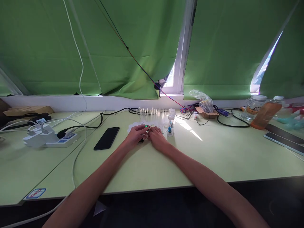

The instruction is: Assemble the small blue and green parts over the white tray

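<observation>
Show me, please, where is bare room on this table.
Bare table lies between left forearm and right forearm, and from there to the orange bottle. Crowded: around the power strip and behind the right hand, where clear containers stand.

I wear the one camera on my head; it faces forward and down along my forearms (95,180), which come in from the bottom edge; my left hand (135,136) and right hand (158,138) sit near the middle, small in this wide view; it takes in the table (142,171) from near edge to back, with green curtains (123,72) filling the top.
</observation>
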A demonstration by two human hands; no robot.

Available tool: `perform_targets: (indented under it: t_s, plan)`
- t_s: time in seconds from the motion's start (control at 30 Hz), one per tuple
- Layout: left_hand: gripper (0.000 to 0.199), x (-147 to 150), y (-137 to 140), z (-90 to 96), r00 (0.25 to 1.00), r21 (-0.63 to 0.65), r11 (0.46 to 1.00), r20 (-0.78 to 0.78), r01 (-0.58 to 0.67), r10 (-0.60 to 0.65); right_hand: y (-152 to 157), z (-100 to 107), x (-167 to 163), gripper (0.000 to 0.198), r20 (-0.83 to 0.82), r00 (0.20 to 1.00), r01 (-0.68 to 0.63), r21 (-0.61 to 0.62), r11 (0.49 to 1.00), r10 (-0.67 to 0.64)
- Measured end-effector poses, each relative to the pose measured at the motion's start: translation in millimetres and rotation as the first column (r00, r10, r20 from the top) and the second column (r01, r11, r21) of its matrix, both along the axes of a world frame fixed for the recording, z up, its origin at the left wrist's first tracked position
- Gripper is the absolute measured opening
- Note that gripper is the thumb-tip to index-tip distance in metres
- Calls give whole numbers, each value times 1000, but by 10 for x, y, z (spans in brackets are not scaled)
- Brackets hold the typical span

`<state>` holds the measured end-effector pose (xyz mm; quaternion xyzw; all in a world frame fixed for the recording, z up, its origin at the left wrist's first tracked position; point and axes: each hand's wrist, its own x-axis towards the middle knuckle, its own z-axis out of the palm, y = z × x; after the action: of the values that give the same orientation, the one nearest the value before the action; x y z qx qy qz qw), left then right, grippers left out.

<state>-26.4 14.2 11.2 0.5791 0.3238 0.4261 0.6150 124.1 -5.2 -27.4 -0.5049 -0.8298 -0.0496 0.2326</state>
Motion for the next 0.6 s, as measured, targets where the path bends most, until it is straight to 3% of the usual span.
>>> perform_targets:
  t_s: [0.37, 0.6]
  plan:
    - [33, -2, -3, 12, 1000, 9, 1000, 12, 1, -1, 29, 46, 73, 14, -220, 975, 21, 12, 1000, -18]
    - [34, 6, -15, 15, 1000, 44, 999, -9, -10, 10, 36, 103, 123, 15, -533, 846, 3, 6, 1000, 1]
